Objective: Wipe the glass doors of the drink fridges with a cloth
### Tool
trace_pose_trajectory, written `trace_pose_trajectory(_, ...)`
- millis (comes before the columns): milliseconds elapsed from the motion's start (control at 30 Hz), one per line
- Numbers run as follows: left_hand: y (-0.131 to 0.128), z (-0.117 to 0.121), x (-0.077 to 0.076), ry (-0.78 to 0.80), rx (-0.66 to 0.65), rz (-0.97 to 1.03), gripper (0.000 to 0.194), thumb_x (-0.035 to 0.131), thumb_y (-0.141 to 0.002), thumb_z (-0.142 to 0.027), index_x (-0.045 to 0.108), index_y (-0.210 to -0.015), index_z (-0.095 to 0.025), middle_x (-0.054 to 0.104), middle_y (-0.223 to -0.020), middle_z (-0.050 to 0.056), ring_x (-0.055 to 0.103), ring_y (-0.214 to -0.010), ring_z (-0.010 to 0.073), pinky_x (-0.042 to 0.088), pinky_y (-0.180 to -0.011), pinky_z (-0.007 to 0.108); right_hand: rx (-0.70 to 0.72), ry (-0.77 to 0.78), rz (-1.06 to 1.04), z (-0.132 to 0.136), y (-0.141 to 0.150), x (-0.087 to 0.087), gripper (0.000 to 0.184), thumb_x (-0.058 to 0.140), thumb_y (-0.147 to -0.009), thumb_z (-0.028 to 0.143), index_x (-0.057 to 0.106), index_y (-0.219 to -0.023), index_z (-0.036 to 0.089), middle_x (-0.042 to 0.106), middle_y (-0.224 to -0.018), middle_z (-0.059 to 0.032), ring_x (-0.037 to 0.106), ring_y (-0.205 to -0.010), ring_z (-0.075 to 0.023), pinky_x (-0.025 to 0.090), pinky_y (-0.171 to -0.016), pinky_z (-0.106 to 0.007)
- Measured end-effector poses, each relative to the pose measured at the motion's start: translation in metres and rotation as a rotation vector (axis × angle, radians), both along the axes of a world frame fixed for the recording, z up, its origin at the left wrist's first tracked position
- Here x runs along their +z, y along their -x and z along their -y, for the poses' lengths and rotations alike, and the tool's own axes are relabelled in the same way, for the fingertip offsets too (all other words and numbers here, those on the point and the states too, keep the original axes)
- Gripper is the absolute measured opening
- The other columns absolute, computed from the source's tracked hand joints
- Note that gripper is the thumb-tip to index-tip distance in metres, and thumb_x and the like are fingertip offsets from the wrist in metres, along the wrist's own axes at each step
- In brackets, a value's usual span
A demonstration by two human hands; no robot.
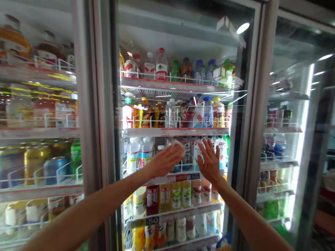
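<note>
My left hand (167, 159) reaches in from the left, fingers stretched forward over a small white cloth (180, 147) whose edge shows at the fingertips. Motion blur softens its outline, so its exact kind is unclear. To its right, my right hand (209, 161) is open, fingers spread, palm toward the glass door (180, 38) of a drinks cooler, holding nothing. Both hands are at the height of the middle shelves; whether the palm touches the glass cannot be told. Behind the hands are white-labelled bottles (186, 150) and a shelf edge with a price tag (195, 176).
Shelves of bottled drinks (161, 66) fill the cooler behind the door. A metal door frame (101, 104) stands on the left, another upright (258, 104) on the right. Neighbouring coolers hold cans (37, 162) and more drinks. Ceiling lights reflect in the glass.
</note>
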State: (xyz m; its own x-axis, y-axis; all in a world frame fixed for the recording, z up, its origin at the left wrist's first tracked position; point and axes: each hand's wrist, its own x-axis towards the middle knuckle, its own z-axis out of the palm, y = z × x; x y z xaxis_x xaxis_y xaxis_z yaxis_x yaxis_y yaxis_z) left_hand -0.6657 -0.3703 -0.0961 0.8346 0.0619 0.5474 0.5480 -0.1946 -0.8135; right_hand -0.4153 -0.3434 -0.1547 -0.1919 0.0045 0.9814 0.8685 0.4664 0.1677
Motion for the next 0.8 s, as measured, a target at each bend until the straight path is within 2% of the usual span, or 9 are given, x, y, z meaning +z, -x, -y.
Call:
trace_pose_trajectory(67, -0.013, -0.005, 0.002, 0.040, 0.009, -0.116, 0.051, 0.043, -0.084, -0.026, 0.036, -0.133, -0.016, 0.024, -0.147, 0.006, 0.008, -0.138, 0.0220, 0.014, -0.114, 0.040, 0.000, -0.002, -0.005, -0.005, -0.012, -0.001, 0.051, 0.042, -0.086, 0.021, 0.033, -0.136, 0.022, 0.038, -0.142, -0.0105, 0.026, -0.136, -0.0222, 0.015, -0.111, -0.049)
trace_pose_trajectory(233, -0.048, -0.022, 0.048, -0.131, 0.052, 0.544, 0.048, 0.041, -0.085, -0.022, 0.037, -0.132, -0.015, 0.023, -0.146, 0.013, 0.005, -0.138, 0.0266, 0.013, -0.112, 0.049, -0.004, 0.000, -0.036, -0.026, -0.053, -0.003, 0.052, 0.042, -0.085, 0.022, 0.032, -0.136, 0.022, 0.037, -0.143, -0.0099, 0.024, -0.136, -0.0224, 0.014, -0.111, -0.050)
trace_pose_trajectory(267, -0.060, -0.026, 0.047, -0.117, 0.054, 0.520, 0.048, 0.041, -0.085, -0.022, 0.036, -0.132, -0.015, 0.022, -0.147, 0.013, 0.004, -0.138, 0.0269, 0.013, -0.112, 0.049, -0.008, -0.002, -0.036, -0.031, -0.062, -0.003, 0.052, 0.043, -0.085, 0.022, 0.033, -0.136, 0.022, 0.038, -0.142, -0.0105, 0.024, -0.136, -0.0225, 0.015, -0.110, -0.050)
trace_pose_trajectory(367, -0.099, -0.036, 0.026, 0.034, 0.037, 0.008, 0.052, 0.043, -0.083, -0.025, 0.034, -0.133, -0.016, 0.023, -0.147, 0.008, 0.005, -0.138, 0.0242, 0.014, -0.114, 0.044, -0.007, -0.009, -0.032, -0.041, -0.086, -0.001, 0.050, 0.042, -0.086, 0.022, 0.033, -0.135, 0.022, 0.040, -0.140, -0.0116, 0.025, -0.136, -0.0225, 0.017, -0.109, -0.050)
trace_pose_trajectory(433, -0.117, -0.040, 0.024, 0.095, 0.023, -0.187, 0.052, 0.044, -0.083, -0.026, 0.034, -0.133, -0.019, 0.026, -0.146, 0.004, 0.008, -0.138, 0.0197, 0.014, -0.114, 0.038, -0.003, -0.004, -0.028, -0.047, -0.101, 0.002, 0.050, 0.041, -0.086, 0.022, 0.032, -0.136, 0.022, 0.040, -0.140, -0.0116, 0.025, -0.136, -0.0229, 0.017, -0.109, -0.051)
trace_pose_trajectory(500, -0.126, -0.042, 0.043, 0.056, 0.012, -0.002, 0.050, 0.042, -0.084, -0.025, 0.033, -0.133, -0.019, 0.027, -0.146, 0.003, 0.008, -0.138, 0.0187, 0.012, -0.115, 0.039, -0.001, -0.003, -0.038, -0.052, -0.114, 0.005, 0.050, 0.041, -0.086, 0.022, 0.032, -0.136, 0.022, 0.039, -0.141, -0.0117, 0.026, -0.136, -0.0236, 0.018, -0.109, -0.052)
trace_pose_trajectory(600, -0.136, -0.046, 0.074, -0.050, 0.007, 0.420, 0.049, 0.035, -0.087, -0.020, 0.029, -0.134, -0.011, 0.017, -0.148, 0.014, -0.002, -0.137, 0.0273, 0.007, -0.111, 0.055, 0.015, -0.010, -0.067, -0.058, -0.130, 0.010, 0.051, 0.041, -0.086, 0.022, 0.031, -0.136, 0.022, 0.039, -0.141, -0.0114, 0.027, -0.135, -0.0240, 0.018, -0.108, -0.052)
trace_pose_trajectory(667, -0.149, -0.049, 0.068, -0.037, -0.001, 0.378, 0.048, 0.036, -0.086, -0.021, 0.031, -0.133, -0.012, 0.019, -0.148, 0.013, -0.003, -0.138, 0.0260, 0.008, -0.112, 0.053, 0.032, -0.015, -0.070, -0.061, -0.137, 0.012, 0.052, 0.040, -0.086, 0.023, 0.030, -0.137, 0.023, 0.039, -0.141, -0.0109, 0.027, -0.135, -0.0237, 0.018, -0.109, -0.053)
trace_pose_trajectory(800, -0.183, -0.058, 0.029, 0.138, -0.024, -0.216, 0.049, 0.048, -0.081, -0.026, 0.040, -0.128, -0.022, 0.030, -0.145, 0.000, 0.008, -0.138, 0.0151, 0.015, -0.115, 0.035, 0.049, -0.023, -0.054, -0.065, -0.149, 0.013, 0.052, 0.040, -0.086, 0.022, 0.030, -0.137, 0.023, 0.039, -0.141, -0.0114, 0.027, -0.135, -0.0235, 0.019, -0.109, -0.052)
